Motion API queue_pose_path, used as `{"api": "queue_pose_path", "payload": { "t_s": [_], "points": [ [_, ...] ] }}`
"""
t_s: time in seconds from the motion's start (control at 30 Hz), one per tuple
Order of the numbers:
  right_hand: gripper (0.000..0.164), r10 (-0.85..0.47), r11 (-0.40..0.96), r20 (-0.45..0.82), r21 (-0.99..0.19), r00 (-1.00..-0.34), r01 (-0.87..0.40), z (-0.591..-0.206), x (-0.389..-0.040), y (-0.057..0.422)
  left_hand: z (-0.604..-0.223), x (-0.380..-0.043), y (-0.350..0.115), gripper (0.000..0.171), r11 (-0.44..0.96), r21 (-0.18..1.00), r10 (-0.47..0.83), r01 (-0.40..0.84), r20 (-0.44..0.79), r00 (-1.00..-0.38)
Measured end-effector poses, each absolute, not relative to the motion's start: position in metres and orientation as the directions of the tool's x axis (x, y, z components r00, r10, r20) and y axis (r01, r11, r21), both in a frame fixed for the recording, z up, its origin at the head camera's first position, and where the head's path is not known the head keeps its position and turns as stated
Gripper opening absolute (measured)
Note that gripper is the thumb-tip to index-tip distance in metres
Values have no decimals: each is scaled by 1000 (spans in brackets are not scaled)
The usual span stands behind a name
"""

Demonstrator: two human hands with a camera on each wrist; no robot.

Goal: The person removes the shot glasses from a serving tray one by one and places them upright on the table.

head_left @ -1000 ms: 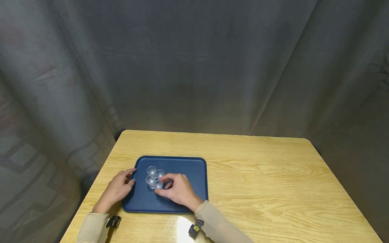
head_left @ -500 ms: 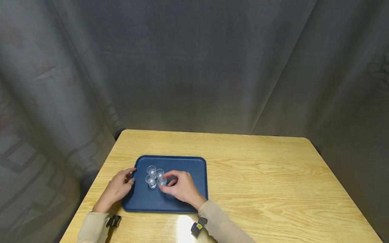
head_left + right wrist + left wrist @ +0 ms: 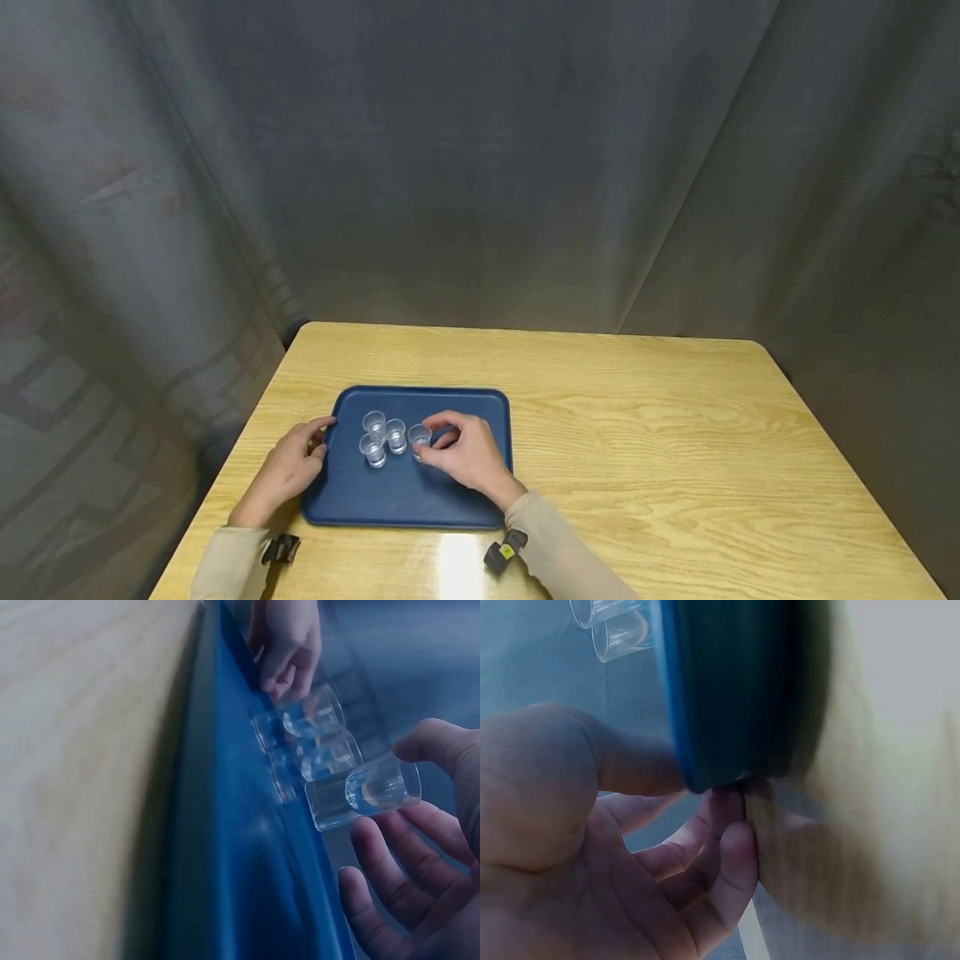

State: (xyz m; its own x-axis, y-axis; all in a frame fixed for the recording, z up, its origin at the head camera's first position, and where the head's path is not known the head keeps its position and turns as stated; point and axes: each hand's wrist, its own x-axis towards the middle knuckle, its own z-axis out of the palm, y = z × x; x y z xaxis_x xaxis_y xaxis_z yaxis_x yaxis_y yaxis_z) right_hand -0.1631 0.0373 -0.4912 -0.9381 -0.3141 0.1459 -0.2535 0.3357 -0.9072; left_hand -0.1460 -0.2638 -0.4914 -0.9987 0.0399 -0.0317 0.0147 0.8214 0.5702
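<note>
A small clear shot glass [image 3: 420, 435] is pinched near its rim between the thumb and fingers of my right hand [image 3: 468, 454]. In the right wrist view this glass [image 3: 358, 793] stands apart from the others; I cannot tell whether its base touches the tray. Three more shot glasses [image 3: 375, 450] stand upright close together on the dark blue tray [image 3: 450, 508], left of the held one. My left hand [image 3: 288, 467] grips the tray's left edge, its thumb on the rim [image 3: 676, 735] and its fingers curled below, partly hidden.
Under the tray is a light wood-grain table [image 3: 675, 450], which extends far to the right. Grey curtains [image 3: 480, 167] hang behind it and at both sides. Each wrist carries a dark strapped camera [image 3: 506, 550].
My right hand has carried one shot glass rightward, away from the cluster, opening a gap beside the other three. The left hand and tray have stayed in place.
</note>
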Motion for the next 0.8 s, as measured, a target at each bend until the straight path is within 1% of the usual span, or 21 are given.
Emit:
{"api": "queue_pose_path", "payload": {
  "t_s": [0.33, 0.6, 0.8],
  "points": [
    [32, -237, 339, 171, -908, -956, -246, -486, -173, 62, -492, -146, -263, 45, 819, 574, 33, 1, -46, -998],
    [31, -177, 334, 129, -925, -976, -183, -486, -177, 76, -491, -146, -265, 46, 818, 575, 33, -4, -54, -998],
    [31, -107, 338, 128, -928, -986, -158, -488, -181, 88, -491, -146, -264, 46, 817, 576, 34, -4, -56, -998]
  ]
}}
